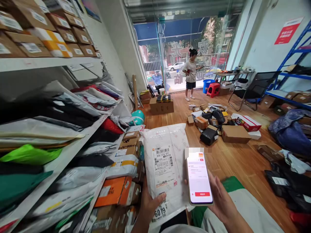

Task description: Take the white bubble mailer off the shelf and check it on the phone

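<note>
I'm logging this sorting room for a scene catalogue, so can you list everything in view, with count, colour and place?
Mailer bag: one, white with a label, centre, held up.
Phone: one, lit screen, right of the bag.
Shelf rack: one, white, left, packed with bags and boxes.
Cardboard boxes: many, brown, top shelf.
Floor parcels: a pile, brown, black and white, on the wood floor.
Stool: one, red, by the window.
Chair: one, black, right.
Person: one, standing at the window.
Left hand: holds the bag.
Right hand: holds the phone.

Wooden floor (225, 161) | glass shopfront (184, 55), daylight, at far end | white shelves (60, 161) left of it | black chair (255, 89) right
</note>
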Action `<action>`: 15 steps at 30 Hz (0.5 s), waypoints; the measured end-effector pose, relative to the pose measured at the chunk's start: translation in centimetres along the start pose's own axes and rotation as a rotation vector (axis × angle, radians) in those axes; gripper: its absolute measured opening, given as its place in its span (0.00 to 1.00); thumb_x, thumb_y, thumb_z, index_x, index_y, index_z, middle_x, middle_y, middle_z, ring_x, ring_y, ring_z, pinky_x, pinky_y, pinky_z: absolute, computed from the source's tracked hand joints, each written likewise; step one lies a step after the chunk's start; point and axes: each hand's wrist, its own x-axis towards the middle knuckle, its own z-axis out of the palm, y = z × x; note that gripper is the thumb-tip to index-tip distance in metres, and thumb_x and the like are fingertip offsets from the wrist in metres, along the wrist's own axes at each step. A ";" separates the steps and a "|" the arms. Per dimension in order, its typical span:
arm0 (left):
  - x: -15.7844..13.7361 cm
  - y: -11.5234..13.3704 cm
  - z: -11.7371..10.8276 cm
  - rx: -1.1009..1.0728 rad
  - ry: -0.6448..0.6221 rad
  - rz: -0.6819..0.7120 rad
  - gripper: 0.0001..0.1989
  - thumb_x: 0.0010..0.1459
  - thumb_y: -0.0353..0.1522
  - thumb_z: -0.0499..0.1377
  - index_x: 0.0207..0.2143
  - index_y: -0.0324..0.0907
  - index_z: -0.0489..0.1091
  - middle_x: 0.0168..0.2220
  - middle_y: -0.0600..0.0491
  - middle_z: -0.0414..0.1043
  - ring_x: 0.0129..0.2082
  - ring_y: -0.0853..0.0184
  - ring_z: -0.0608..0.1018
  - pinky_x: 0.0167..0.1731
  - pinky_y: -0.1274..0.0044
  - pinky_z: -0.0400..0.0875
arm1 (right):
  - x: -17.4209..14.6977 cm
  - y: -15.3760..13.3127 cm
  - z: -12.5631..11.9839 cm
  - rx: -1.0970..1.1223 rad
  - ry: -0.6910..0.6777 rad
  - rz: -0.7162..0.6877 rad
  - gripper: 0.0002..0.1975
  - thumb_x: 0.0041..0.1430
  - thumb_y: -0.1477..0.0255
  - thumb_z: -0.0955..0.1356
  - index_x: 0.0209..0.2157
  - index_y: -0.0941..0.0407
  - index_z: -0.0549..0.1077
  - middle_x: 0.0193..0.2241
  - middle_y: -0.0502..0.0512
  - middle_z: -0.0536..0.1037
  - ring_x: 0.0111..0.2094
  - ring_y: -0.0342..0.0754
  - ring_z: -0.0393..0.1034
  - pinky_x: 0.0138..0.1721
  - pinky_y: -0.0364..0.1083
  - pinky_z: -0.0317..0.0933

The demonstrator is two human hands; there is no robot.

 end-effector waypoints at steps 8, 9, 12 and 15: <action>17.5 2.7 2.0 0.141 0.116 -0.049 0.30 0.30 0.40 0.71 0.39 0.37 0.74 0.31 0.47 0.80 0.33 0.52 0.80 0.31 0.69 0.77 | 18.0 -4.3 3.4 -0.063 -0.097 -0.110 0.48 0.53 0.61 0.72 0.66 0.45 0.41 0.57 0.59 0.71 0.52 0.61 0.71 0.54 0.61 0.60; 19.6 3.0 2.1 0.176 0.135 -0.051 0.28 0.30 0.40 0.71 0.37 0.37 0.74 0.30 0.48 0.80 0.32 0.53 0.80 0.30 0.70 0.77 | 19.9 -5.0 3.8 -0.075 -0.098 -0.124 0.49 0.52 0.63 0.73 0.66 0.45 0.41 0.57 0.60 0.72 0.52 0.60 0.71 0.53 0.60 0.60; 25.5 3.5 2.2 0.280 0.155 -0.031 0.25 0.29 0.39 0.70 0.34 0.38 0.74 0.30 0.49 0.79 0.32 0.54 0.80 0.30 0.72 0.76 | 24.7 -6.8 4.7 -0.110 -0.074 -0.177 0.52 0.50 0.70 0.74 0.67 0.47 0.39 0.55 0.60 0.73 0.51 0.58 0.72 0.51 0.56 0.62; 30.3 3.4 2.8 0.338 0.156 -0.036 0.23 0.31 0.39 0.69 0.32 0.39 0.73 0.29 0.49 0.79 0.32 0.55 0.80 0.30 0.72 0.76 | 28.4 -8.5 5.0 -0.124 -0.038 -0.217 0.54 0.46 0.74 0.74 0.66 0.48 0.39 0.53 0.60 0.75 0.49 0.57 0.73 0.45 0.54 0.65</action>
